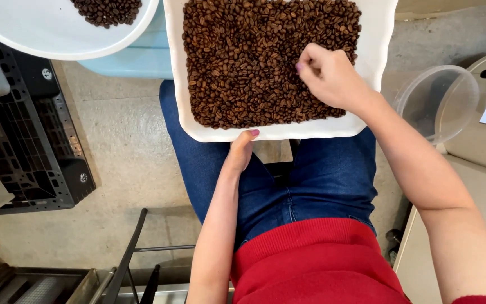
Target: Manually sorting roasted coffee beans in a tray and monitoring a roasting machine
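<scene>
A white rectangular tray rests on my lap, covered with a layer of brown coffee beans. My left hand grips the tray's near edge from below, thumb on the rim. My right hand hovers over the beans at the right side of the tray, fingertips pinched together among them; whether a bean sits between the fingertips is not visible.
A white round bowl with a small pile of beans sits at the top left on a pale blue stool. A black plastic crate lies on the floor to the left. A clear round container stands to the right.
</scene>
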